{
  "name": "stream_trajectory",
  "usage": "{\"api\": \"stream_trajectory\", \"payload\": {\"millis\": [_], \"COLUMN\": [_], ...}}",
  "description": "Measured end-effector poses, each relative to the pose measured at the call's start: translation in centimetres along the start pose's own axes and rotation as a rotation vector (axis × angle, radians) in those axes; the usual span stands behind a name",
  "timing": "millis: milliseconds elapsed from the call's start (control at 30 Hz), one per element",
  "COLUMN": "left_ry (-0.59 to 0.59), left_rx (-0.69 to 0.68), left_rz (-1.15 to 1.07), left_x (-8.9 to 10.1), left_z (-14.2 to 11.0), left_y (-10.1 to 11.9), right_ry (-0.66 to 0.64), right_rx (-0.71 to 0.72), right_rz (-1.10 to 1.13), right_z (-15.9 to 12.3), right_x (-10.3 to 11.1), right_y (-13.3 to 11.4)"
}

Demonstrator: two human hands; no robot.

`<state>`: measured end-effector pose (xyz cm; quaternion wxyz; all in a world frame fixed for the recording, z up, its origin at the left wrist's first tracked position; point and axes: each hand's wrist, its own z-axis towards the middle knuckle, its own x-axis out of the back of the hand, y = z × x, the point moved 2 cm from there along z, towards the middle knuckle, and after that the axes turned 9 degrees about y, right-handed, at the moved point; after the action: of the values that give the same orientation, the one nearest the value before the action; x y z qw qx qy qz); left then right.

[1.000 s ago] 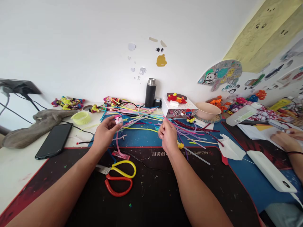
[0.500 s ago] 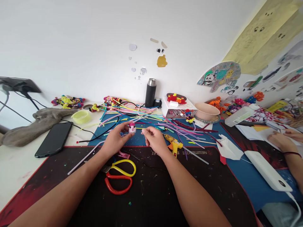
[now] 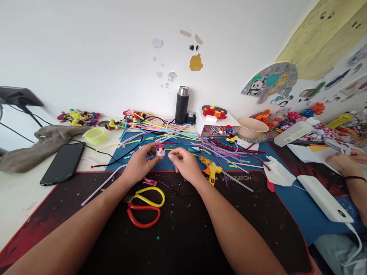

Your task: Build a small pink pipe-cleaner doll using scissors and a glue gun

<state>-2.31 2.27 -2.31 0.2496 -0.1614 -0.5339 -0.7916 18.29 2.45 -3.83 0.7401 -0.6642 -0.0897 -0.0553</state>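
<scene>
My left hand [image 3: 140, 164] pinches a small pink and white figure head [image 3: 160, 150] just above the blue mat [image 3: 289, 198]. A pale pink pipe cleaner [image 3: 101, 185] trails from that hand down to the left across the black mat [image 3: 183, 233]. My right hand [image 3: 185, 165] is close beside the figure, fingers curled in a pinch just right of it; what they hold I cannot make out. Behind both hands lies a heap of coloured pipe cleaners [image 3: 183, 139]. A yellow glue gun [image 3: 210, 168] lies just right of my right hand. Red and yellow scissors [image 3: 145, 204] rest below my left hand.
A black phone [image 3: 62, 163] and a grey cloth [image 3: 40, 143] lie at the left. A black flask [image 3: 182, 105], white box [image 3: 215, 124] and beige bowl [image 3: 251, 128] stand at the back. Another person's hands [image 3: 345, 164] work at the right, near a white power bank [image 3: 323, 198].
My right hand left the pipe cleaner heap and came in beside the figure. My left hand moved the figure right and down toward the middle. The glue gun now shows.
</scene>
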Motion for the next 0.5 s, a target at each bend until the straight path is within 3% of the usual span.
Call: {"api": "stream_trajectory", "payload": {"millis": [500], "left_ry": [-0.030], "left_rx": [-0.042], "left_rz": [0.022], "left_x": [-0.17], "left_z": [-0.08], "left_y": [-0.15], "right_ry": [-0.017], "right_rx": [0.005], "right_rz": [-0.049], "right_z": [-0.11], "right_x": [-0.15], "right_y": [-0.28]}}
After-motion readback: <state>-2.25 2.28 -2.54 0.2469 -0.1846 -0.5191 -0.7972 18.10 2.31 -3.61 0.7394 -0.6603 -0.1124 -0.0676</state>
